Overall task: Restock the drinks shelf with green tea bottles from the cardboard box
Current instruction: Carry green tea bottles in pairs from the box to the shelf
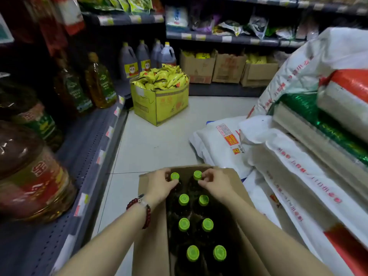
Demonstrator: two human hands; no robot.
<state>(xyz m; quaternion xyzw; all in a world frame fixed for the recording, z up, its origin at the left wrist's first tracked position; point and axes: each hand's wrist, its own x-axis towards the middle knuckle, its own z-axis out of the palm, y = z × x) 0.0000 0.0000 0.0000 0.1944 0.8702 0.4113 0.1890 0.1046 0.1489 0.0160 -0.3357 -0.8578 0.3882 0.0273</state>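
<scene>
Bottles at the cardboard box's [151,226] far end: left hand [159,187] and right hand [216,183] each pinch a green cap [175,176]. Likely full, heavy, slick; necks grip best.

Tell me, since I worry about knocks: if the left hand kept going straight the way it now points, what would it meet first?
Probably the far cardboard wall of the open brown box, just beyond the green-capped bottle that the left hand already holds by its fingers. Depth is unclear.
</scene>
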